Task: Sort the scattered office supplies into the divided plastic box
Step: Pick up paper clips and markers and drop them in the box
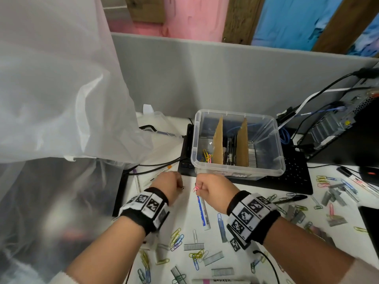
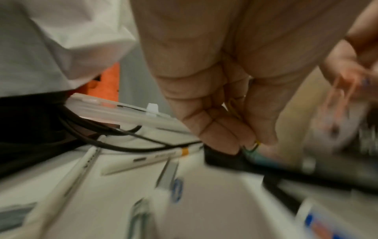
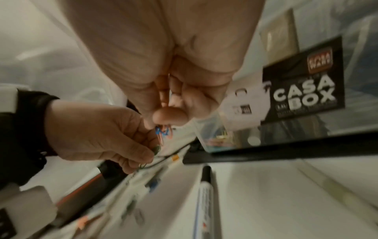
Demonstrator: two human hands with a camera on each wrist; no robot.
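Observation:
The clear divided box (image 1: 235, 170) stands on a black keyboard, with two cardboard dividers; coloured paper clips lie in its left part, markers in the middle, staple strips at the right. Just in front of it, both hands are curled into fists above the table. My left hand (image 1: 181, 187) pinches green and yellow paper clips (image 2: 254, 146). My right hand (image 1: 198, 188) pinches pink and blue paper clips (image 3: 163, 132) beside the box label (image 3: 302, 90). The two hands nearly touch. A white marker (image 1: 203, 212) lies below the right hand.
Several loose paper clips (image 1: 177, 239) and staple strips (image 1: 193, 247) are scattered over the white table. A black pen (image 1: 291, 198) lies right of my right wrist. A plastic sheet (image 1: 61, 89) hangs at the left. The keyboard (image 1: 295, 177), cables and a computer (image 1: 338, 124) fill the right.

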